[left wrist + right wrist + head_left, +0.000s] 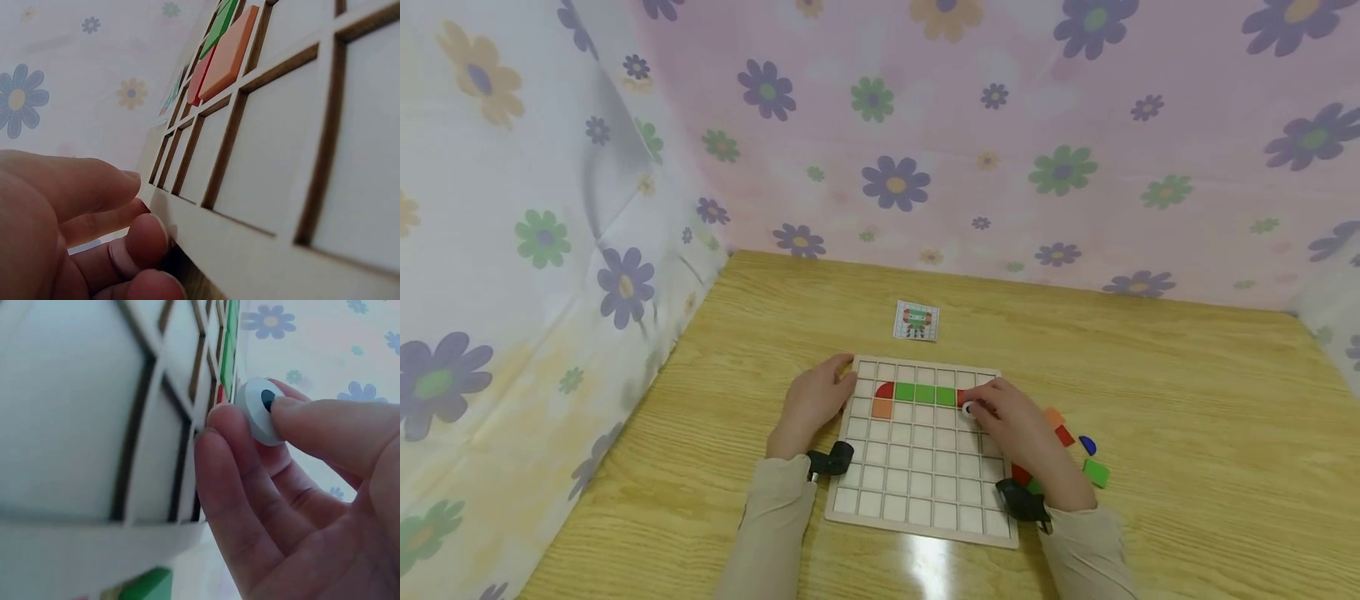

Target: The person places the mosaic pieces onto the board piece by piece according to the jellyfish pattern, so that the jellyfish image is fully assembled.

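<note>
- The head view is bright and evenly lit, with soft, diffuse light from above; a pale glare patch lies on the yellow wood-grain desk (925,567) just in front of the white wooden grid board (917,467).
- Shadows there are faint and short, hugging the hands and the board's edge.
- The flower-printed cloth backdrop (1000,125) looks washed out and slightly hazy, and its lines bend toward the frame's corners.
- The left wrist view is dimmer: the near fingers (75,187) are soft and shaded, while the grid cells are sharper.
- The right wrist view is bright but soft; the near board edge smears into blur, and the small white round piece with a dark spot (259,412) is only moderately sharp.
</note>
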`<state>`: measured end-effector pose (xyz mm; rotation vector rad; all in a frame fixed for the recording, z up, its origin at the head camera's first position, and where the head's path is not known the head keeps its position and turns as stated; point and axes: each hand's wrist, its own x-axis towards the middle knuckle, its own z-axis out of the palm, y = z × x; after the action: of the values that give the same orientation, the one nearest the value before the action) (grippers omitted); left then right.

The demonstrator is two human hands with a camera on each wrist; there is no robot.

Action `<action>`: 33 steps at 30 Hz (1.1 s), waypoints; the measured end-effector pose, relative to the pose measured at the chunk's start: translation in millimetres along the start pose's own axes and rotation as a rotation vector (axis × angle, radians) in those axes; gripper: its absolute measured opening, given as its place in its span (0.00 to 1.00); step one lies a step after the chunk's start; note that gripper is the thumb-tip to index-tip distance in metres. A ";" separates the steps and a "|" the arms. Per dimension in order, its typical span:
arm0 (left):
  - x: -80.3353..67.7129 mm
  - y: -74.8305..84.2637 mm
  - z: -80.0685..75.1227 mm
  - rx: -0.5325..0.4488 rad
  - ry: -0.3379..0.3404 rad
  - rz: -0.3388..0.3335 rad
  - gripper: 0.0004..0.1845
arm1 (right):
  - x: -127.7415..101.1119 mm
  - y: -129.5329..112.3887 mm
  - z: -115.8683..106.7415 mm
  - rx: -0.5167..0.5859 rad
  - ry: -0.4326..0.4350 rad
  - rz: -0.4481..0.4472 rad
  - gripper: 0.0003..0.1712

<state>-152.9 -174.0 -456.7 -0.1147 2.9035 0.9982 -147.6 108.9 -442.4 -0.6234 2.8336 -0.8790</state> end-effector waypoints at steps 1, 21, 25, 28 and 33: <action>0.0 0.6 -0.2 -0.003 0.000 -0.002 0.22 | 1.2 -1.2 -0.1 0.007 -0.008 0.003 0.10; -1.1 -0.3 0.7 0.017 -0.001 0.014 0.22 | 26.0 -30.7 14.3 0.100 -0.083 0.075 0.08; -2.2 0.4 0.1 0.018 -0.008 0.005 0.22 | 27.0 -34.6 18.0 0.100 -0.081 0.062 0.07; -2.5 0.8 -0.7 0.015 -0.003 0.008 0.22 | 27.6 -37.6 19.8 0.096 -0.065 0.059 0.07; -2.1 2.5 -1.3 0.018 0.005 0.019 0.22 | 29.9 -41.5 24.3 0.099 -0.057 0.056 0.07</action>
<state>-151.0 -172.8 -454.0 -0.0892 2.9223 0.9756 -154.9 52.9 -438.7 -0.5445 2.7238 -0.9696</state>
